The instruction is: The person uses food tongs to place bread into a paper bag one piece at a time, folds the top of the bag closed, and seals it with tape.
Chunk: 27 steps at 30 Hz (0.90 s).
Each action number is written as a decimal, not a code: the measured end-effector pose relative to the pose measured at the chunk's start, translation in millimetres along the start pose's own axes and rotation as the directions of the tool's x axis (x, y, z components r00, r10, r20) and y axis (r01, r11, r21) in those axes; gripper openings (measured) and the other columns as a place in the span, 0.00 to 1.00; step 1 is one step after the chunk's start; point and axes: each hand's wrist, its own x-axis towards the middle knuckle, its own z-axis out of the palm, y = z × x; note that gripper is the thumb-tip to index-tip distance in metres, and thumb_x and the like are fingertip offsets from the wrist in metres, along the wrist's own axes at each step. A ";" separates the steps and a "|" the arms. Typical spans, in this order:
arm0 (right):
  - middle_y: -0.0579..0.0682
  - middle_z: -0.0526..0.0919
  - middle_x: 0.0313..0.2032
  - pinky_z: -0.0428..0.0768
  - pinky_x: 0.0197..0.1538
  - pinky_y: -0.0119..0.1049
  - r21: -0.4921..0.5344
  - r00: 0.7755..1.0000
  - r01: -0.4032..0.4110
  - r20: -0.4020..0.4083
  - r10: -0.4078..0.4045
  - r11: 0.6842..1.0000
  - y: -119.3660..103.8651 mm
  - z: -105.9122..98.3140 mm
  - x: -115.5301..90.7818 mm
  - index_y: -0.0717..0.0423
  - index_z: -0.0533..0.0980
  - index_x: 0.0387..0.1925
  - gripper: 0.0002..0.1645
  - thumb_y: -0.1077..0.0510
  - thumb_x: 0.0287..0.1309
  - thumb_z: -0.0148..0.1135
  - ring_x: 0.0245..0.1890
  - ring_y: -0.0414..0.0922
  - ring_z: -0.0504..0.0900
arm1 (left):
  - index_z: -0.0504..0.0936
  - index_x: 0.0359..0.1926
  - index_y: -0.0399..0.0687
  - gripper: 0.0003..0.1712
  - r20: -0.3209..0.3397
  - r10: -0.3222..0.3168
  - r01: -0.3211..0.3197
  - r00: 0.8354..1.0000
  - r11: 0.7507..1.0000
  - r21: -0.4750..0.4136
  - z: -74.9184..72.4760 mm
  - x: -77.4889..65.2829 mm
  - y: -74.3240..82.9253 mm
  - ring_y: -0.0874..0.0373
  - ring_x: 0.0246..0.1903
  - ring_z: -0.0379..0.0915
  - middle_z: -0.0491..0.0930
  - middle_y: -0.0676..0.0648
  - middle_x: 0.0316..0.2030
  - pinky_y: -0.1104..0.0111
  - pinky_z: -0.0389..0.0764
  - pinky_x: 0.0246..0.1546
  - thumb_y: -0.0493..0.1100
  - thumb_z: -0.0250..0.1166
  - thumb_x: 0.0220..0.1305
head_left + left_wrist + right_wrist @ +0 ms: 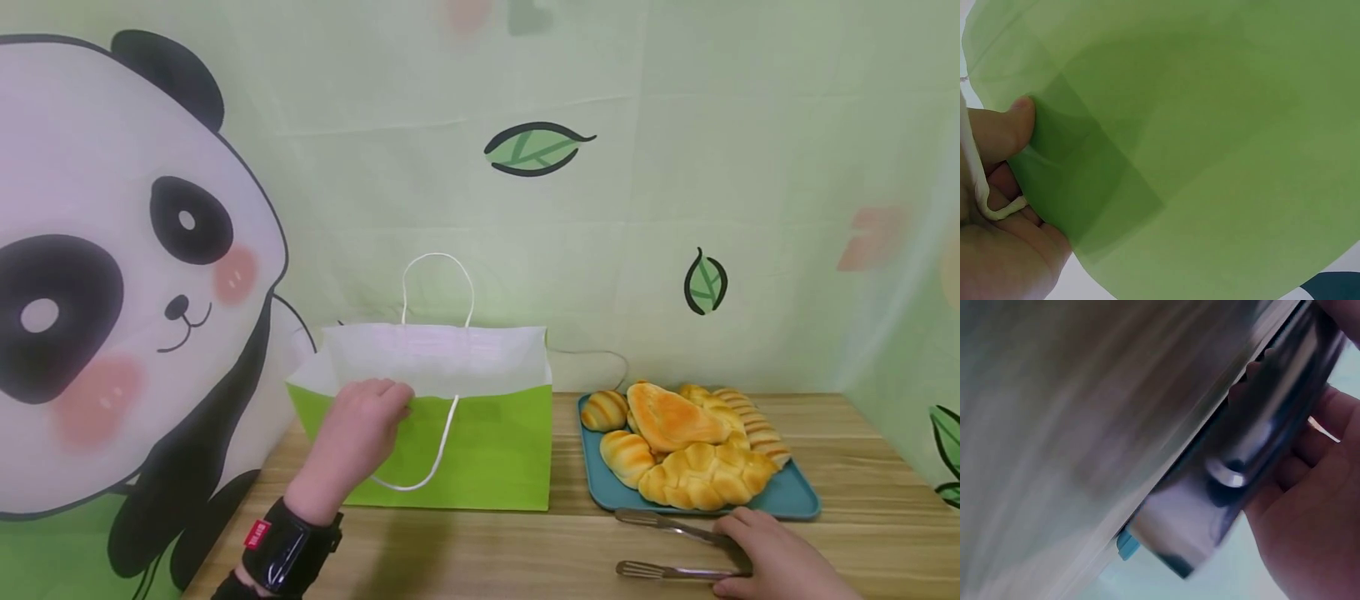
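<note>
A green paper bag (491, 454) with a white inside and white cord handles stands open-topped on the table. My left hand (363, 429) pinches the upper front edge of the bag. In the left wrist view the thumb (1017, 125) presses the green paper, the other fingers are partly hidden behind it, and the front handle's cord (982, 187) crosses the palm. To the right, my right hand (772, 554) grips metal tongs (690, 572) near their joined end. The tongs' arms are spread, tips pointing left. In the right wrist view, fingers curl around the metal (1241, 450) close over the tabletop.
Just beyond the tongs, a blue tray (802, 500) bears several breads, including a braided loaf (708, 477) and a triangular one (678, 417). The wood-grain table (480, 550) backs onto a printed curtain (750, 150) with a panda and leaves. A thin cord runs behind the bag.
</note>
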 end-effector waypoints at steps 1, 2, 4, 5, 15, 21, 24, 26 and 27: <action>0.38 0.73 0.38 0.74 0.41 0.46 0.004 1.000 -0.010 0.002 0.010 1.000 -0.3 -0.3 0.3 0.45 0.74 0.42 0.38 0.25 0.34 0.63 0.40 0.42 0.73 | 0.78 0.28 0.45 0.10 0.001 -0.001 0.001 1.000 1.000 -0.001 -0.1 0.0 -0.1 0.59 0.20 0.67 0.74 0.53 0.20 0.69 0.70 0.26 0.29 0.69 0.46; 0.37 0.74 0.38 0.74 0.41 0.46 0.014 1.000 -0.019 0.008 0.019 1.000 -0.3 -0.8 0.5 0.46 0.74 0.41 0.37 0.26 0.34 0.63 0.39 0.42 0.73 | 0.78 0.28 0.45 0.10 0.001 -0.002 0.002 1.000 1.000 -0.001 -0.1 0.1 -0.2 0.59 0.21 0.67 0.75 0.53 0.20 0.69 0.70 0.26 0.29 0.69 0.46; 0.38 0.75 0.37 0.74 0.40 0.45 0.037 0.999 -0.026 0.025 0.025 0.999 -0.4 -2.6 0.4 0.46 0.73 0.41 0.36 0.27 0.35 0.64 0.38 0.40 0.74 | 0.78 0.29 0.45 0.10 0.001 -0.002 0.002 1.000 1.000 -0.003 0.1 0.0 -0.6 0.59 0.20 0.67 0.75 0.53 0.20 0.69 0.70 0.26 0.29 0.69 0.46; 0.37 0.75 0.36 0.74 0.38 0.43 0.045 0.999 -0.023 0.035 0.022 0.999 -0.4 -3.6 0.1 0.46 0.73 0.40 0.36 0.27 0.36 0.64 0.36 0.38 0.73 | 0.78 0.28 0.45 0.10 0.000 0.000 0.000 1.000 1.000 -0.002 0.3 0.0 -0.8 0.59 0.20 0.67 0.75 0.53 0.20 0.69 0.70 0.26 0.29 0.69 0.46; 0.32 0.69 0.26 0.66 0.26 0.31 0.121 0.997 0.037 0.059 -0.044 0.992 -6.2 -11.7 -3.8 0.44 0.71 0.40 0.30 0.29 0.44 0.60 0.25 0.31 0.66 | 0.78 0.28 0.45 0.11 0.002 -0.002 0.002 1.000 1.000 -0.005 1.0 0.3 -2.4 0.59 0.20 0.67 0.75 0.53 0.20 0.69 0.69 0.26 0.29 0.69 0.46; 0.34 0.69 0.26 0.66 0.24 0.30 0.138 0.998 0.061 0.017 -0.064 0.988 -6.5 -19.4 -7.1 0.47 0.72 0.40 0.30 0.31 0.44 0.61 0.24 0.31 0.66 | 0.78 0.28 0.45 0.10 0.005 0.006 -0.006 1.000 1.000 0.001 1.1 0.9 -2.0 0.59 0.20 0.67 0.75 0.52 0.20 0.69 0.70 0.26 0.29 0.69 0.46; 0.35 0.70 0.27 0.67 0.24 0.30 0.141 0.999 0.030 0.012 -0.032 0.990 -6.8 -26.4 -7.5 0.48 0.73 0.41 0.31 0.31 0.44 0.62 0.24 0.31 0.66 | 0.78 0.28 0.45 0.10 0.004 0.008 -0.008 1.000 1.000 0.004 1.0 1.4 -1.9 0.59 0.20 0.67 0.75 0.52 0.20 0.69 0.70 0.25 0.29 0.69 0.46; 0.36 0.70 0.26 0.67 0.24 0.30 0.142 1.000 0.001 0.015 -0.003 0.990 -6.4 -31.4 -7.7 0.50 0.73 0.41 0.31 0.32 0.44 0.62 0.23 0.32 0.66 | 0.78 0.28 0.45 0.10 0.004 0.010 -0.010 1.000 1.000 0.006 0.9 1.8 -2.0 0.58 0.20 0.67 0.75 0.52 0.20 0.69 0.69 0.25 0.29 0.69 0.46; 0.36 0.70 0.26 0.67 0.24 0.30 0.141 1.000 -0.013 0.014 0.011 0.990 -6.5 -33.8 -8.2 0.50 0.73 0.41 0.32 0.32 0.43 0.63 0.22 0.32 0.66 | 0.78 0.28 0.45 0.10 0.003 0.012 -0.012 1.000 1.000 0.006 0.9 1.9 -2.0 0.58 0.20 0.67 0.75 0.52 0.20 0.69 0.69 0.25 0.29 0.69 0.46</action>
